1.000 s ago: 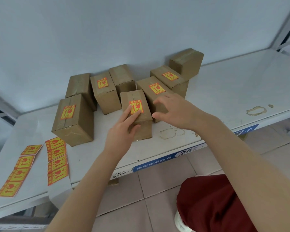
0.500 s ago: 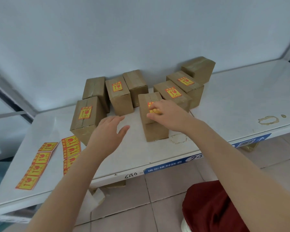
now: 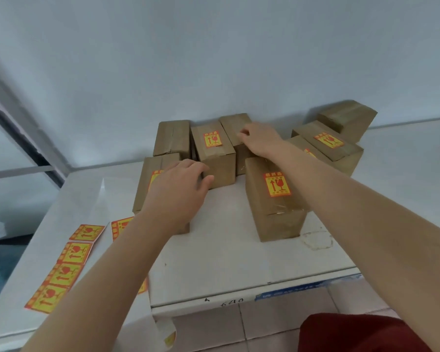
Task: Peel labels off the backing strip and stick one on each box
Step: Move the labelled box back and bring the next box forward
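Observation:
Several brown cardboard boxes stand on the white shelf (image 3: 239,262). My right hand (image 3: 261,139) reaches to the back and lies on an unlabelled box (image 3: 233,123), fingertips curled over its top. A labelled box (image 3: 274,207) stands in front, under my right forearm. My left hand (image 3: 181,185) hovers over the front-left labelled box (image 3: 144,189), fingers loosely bent beside the labelled middle box (image 3: 214,153); whether it touches is unclear. A strip of yellow-red labels (image 3: 61,268) lies at the left; a second strip (image 3: 121,224) is mostly hidden by my left arm.
Another unlabelled box (image 3: 172,137) stands at the back left, one more (image 3: 347,118) at the back right behind a labelled box (image 3: 328,143). The wall (image 3: 214,59) rises right behind the boxes. A stain ring (image 3: 318,241) marks the shelf near its front edge.
My right hand left the front labelled box and reached back onto the unlabelled box. My left hand moved forward over the front-left box. The camera moved closer and to the left.

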